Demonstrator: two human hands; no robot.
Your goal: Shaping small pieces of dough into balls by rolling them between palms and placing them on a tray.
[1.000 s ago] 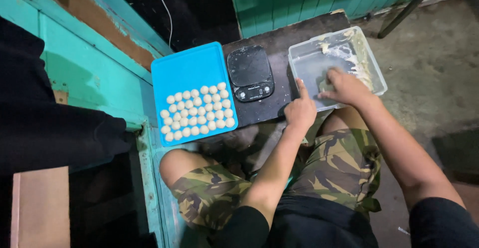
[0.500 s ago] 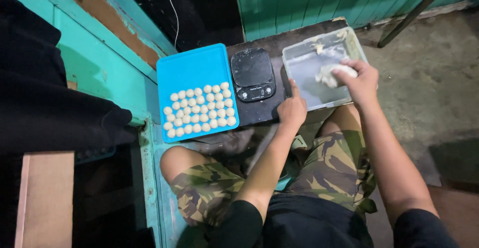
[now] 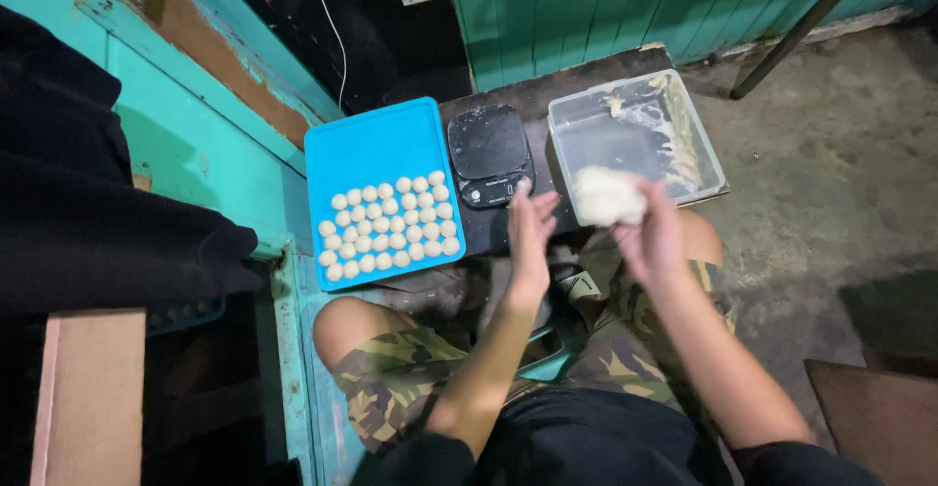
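My right hand (image 3: pixel 653 237) grips a dough lump (image 3: pixel 606 196) at the plastic tub's (image 3: pixel 705 159) near edge; my left hand (image 3: pixel 532 232) is open beside the kitchen scale (image 3: pixel 488 144).

Open gap between left hand (image 3: pixel 532 237) and right hand (image 3: pixel 650 237), above the knees. Black scale (image 3: pixel 489 154) just ahead of left fingers, platform bare. Blue tray (image 3: pixel 376 144) left of scale: far half bare, near half packed with dough balls (image 3: pixel 391 224). Clear tub (image 3: pixel 635 129) blocks right front, interior mostly open. Teal wall (image 3: pixel 215 154) shuts the left side.
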